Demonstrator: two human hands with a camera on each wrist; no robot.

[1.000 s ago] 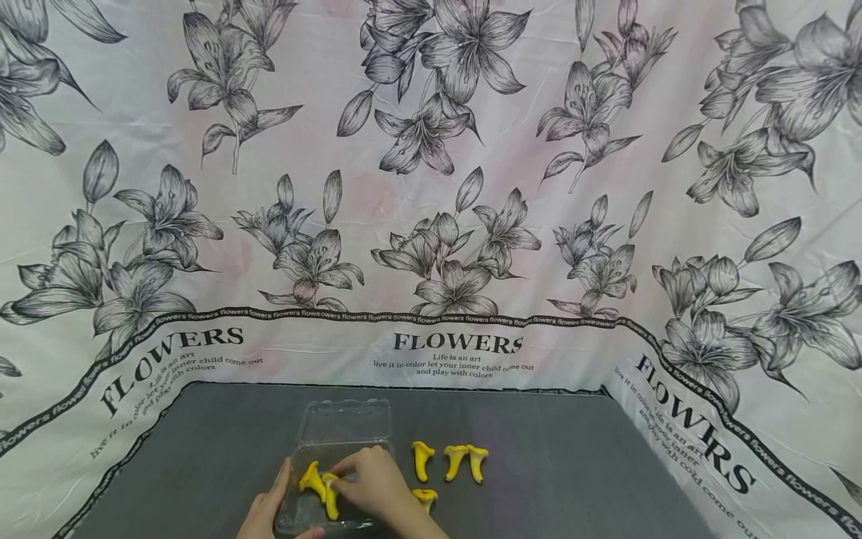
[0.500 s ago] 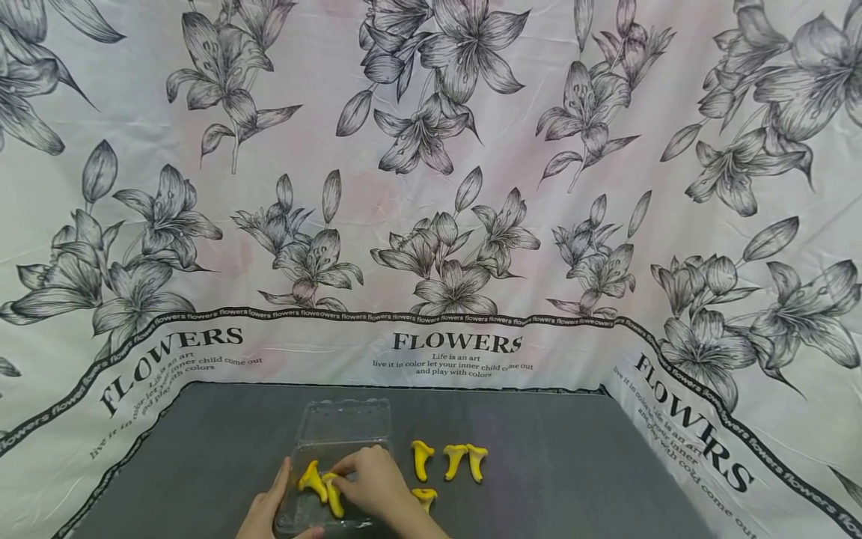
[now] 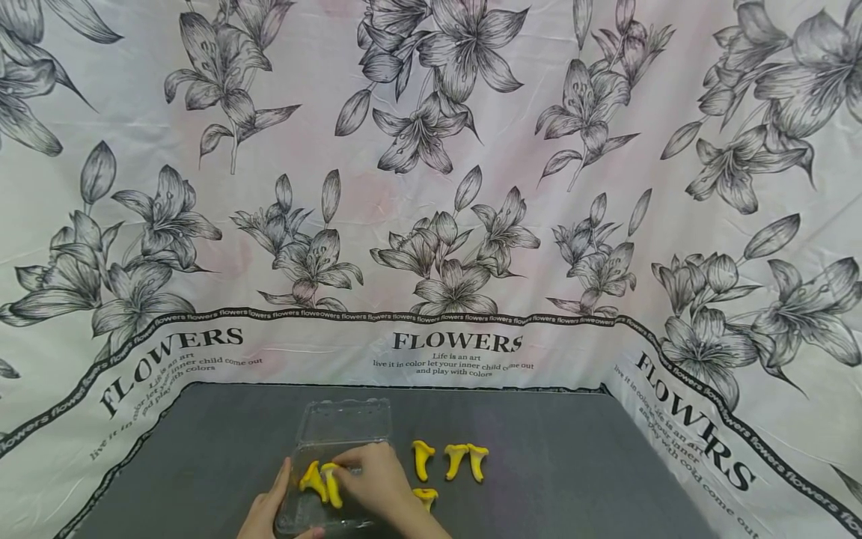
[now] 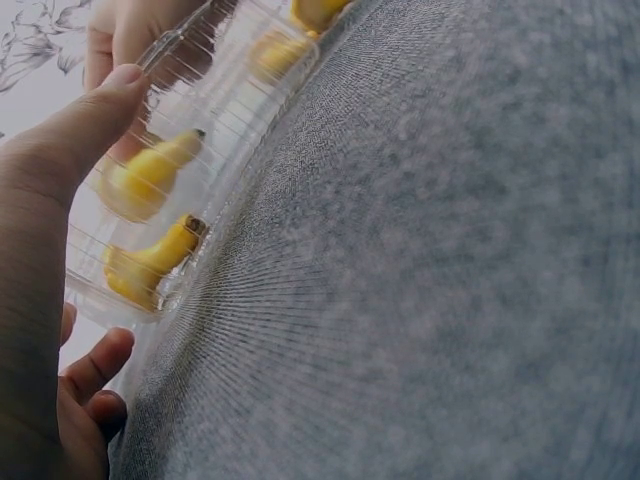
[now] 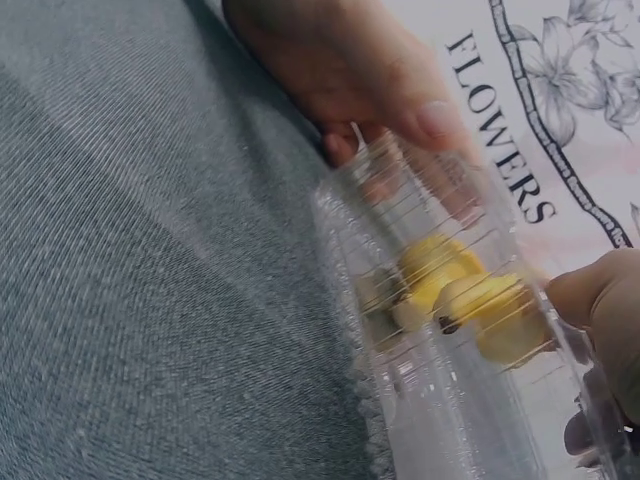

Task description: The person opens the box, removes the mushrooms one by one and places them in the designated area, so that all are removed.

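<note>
A clear plastic clamshell box (image 3: 303, 518) stands on the table with its lid (image 3: 345, 421) folded back. My left hand (image 3: 264, 509) holds the box's left side, fingers along the wall and thumb at the near rim; in the left wrist view the thumb (image 4: 95, 115) lies against that edge. Over the inside of the box, my right hand (image 3: 377, 483) pinches a yellow trumpet-shaped mushroom (image 3: 333, 492) near its cap, stem pointing down. Another yellow mushroom (image 3: 312, 479) lies just left of it in the box. Both mushrooms show through the clear wall in the right wrist view.
Right of the box on the grey table (image 3: 572, 464) lie more yellow mushrooms: one alone (image 3: 422, 460), two side by side (image 3: 465, 460), and one (image 3: 426, 497) partly covered by the right forearm. A flower-printed cloth (image 3: 458, 262) walls the back and sides.
My right hand has shifted slightly toward the back of the box, and the pinched mushroom's stem has moved up with it. My left hand and the box stay in place.
</note>
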